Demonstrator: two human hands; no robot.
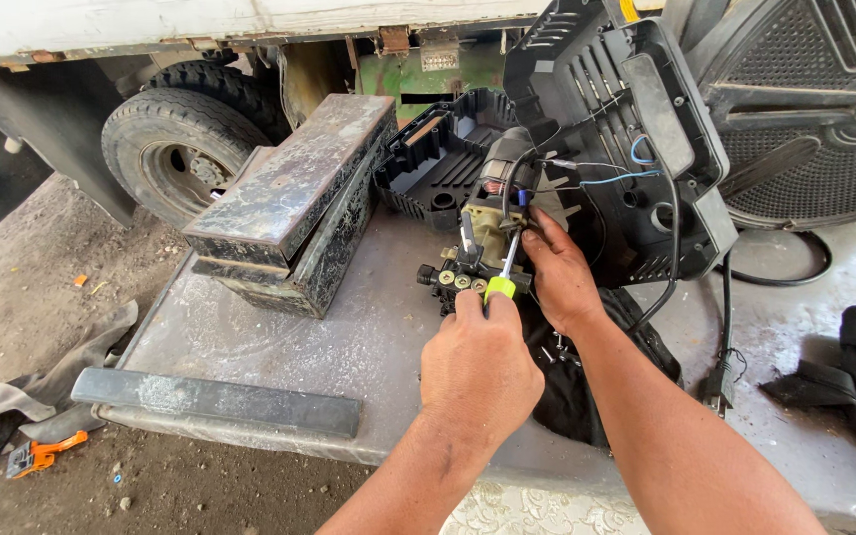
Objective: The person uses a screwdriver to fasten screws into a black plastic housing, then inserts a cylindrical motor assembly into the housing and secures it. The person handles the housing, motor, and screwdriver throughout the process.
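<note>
Outdoors, going from the left, a truck tyre (175, 149) is standing behind a worn metal table (349, 347), and a crumpled grey rag (42, 391) and an orange tool (37, 456) are lying on the dirt below it. A battered metal box (289, 203) is lying on its side on the table, taking up the space left of the work. The left hand (478, 367) is wrapping closed around a screwdriver (502, 277) with a yellow-green handle, its shaft pointing up into a small motor and pump (478, 238) near the table's middle. The right hand (557, 272) is pinching the motor where thin wires (606, 178) are running out; its fingertips are hidden. Behind, an open black plastic shell (438, 159) is sitting with nothing clearly inside it. A second black casing (626, 129) is leaning upright, and a large fan (814, 109) is being cut off by the right edge. Dark cloth (567, 386) is lying under the forearms.
</note>
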